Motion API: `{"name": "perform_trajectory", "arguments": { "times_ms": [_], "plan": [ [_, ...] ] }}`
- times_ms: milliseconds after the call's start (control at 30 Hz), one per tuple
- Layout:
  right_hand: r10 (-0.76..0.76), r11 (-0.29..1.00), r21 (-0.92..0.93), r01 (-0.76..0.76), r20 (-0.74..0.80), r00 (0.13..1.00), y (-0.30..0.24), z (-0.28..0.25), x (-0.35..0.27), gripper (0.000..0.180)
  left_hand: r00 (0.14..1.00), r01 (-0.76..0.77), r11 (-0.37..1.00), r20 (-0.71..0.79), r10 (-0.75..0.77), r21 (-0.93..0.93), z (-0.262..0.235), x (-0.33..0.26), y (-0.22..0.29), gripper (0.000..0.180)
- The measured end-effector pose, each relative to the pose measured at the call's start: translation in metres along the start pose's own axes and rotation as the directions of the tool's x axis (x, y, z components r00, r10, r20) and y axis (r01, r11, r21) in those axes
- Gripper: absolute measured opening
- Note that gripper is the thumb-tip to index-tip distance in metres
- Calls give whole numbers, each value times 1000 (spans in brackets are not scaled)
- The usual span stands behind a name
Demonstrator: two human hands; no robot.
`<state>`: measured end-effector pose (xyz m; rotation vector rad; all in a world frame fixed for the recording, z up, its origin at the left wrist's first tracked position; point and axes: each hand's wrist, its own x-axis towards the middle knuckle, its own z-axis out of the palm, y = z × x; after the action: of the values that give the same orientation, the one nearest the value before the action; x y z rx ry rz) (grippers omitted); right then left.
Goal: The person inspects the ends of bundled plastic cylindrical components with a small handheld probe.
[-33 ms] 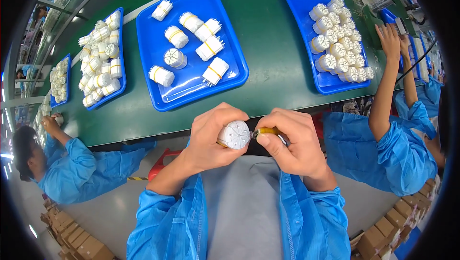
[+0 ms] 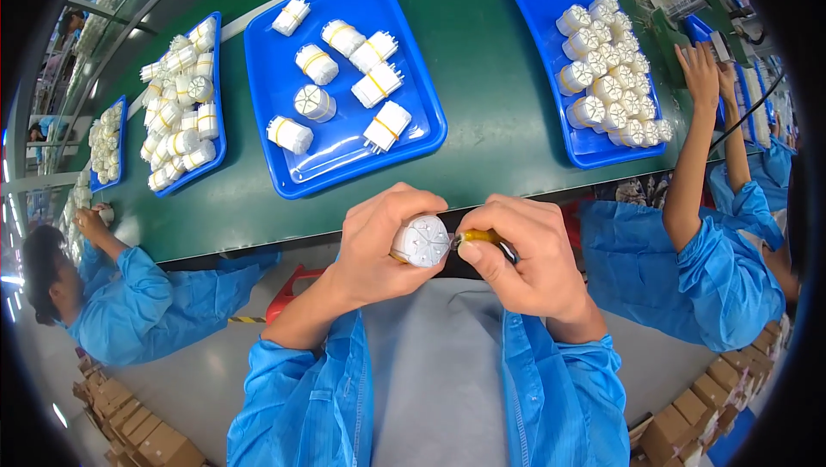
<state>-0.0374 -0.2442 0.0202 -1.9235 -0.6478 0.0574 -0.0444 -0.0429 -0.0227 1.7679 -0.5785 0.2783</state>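
Note:
My left hand (image 2: 372,247) is closed round a white cylindrical bundle (image 2: 425,243), whose round end, split into wedge-shaped segments, faces up. A bit of yellow band shows on its side. In my right hand (image 2: 535,256) a yellow-handled tool (image 2: 480,235) is pinched between thumb and fingers. Its short metal tip points left and meets the bundle's right edge; whether it grips anything there is too small to tell. Both hands are in front of the bench edge, above my lap. Beyond them a blue tray (image 2: 297,176) carries several similar banded white bundles (image 2: 315,104).
A green bench (image 2: 482,105) runs across. Fuller blue trays stand at left (image 2: 217,127) and right (image 2: 594,157). Co-workers in blue sit at the left (image 2: 146,303) and right (image 2: 723,269). A red stool (image 2: 288,293) and cardboard boxes (image 2: 159,441) are below.
Hardly anything differs. The right hand and tool have shifted very slightly; the left hand still holds the bundle in the same place.

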Motion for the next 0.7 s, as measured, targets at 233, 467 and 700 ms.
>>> {"name": "perform_trajectory", "arguments": {
  "times_ms": [233,467,700],
  "plan": [
    [-71,993,-98,69,-14,997,-5,7,5,13,995,-95,987,23,93,127,-3,2,-2,42],
    [-102,969,-224,106,27,994,-7,7,6,12,992,-125,980,28,122,153,-2,0,-5,38],
    [-110,903,-408,135,84,990,-12,7,8,12,991,-124,965,71,111,232,-5,2,-6,34]
  ]
}}
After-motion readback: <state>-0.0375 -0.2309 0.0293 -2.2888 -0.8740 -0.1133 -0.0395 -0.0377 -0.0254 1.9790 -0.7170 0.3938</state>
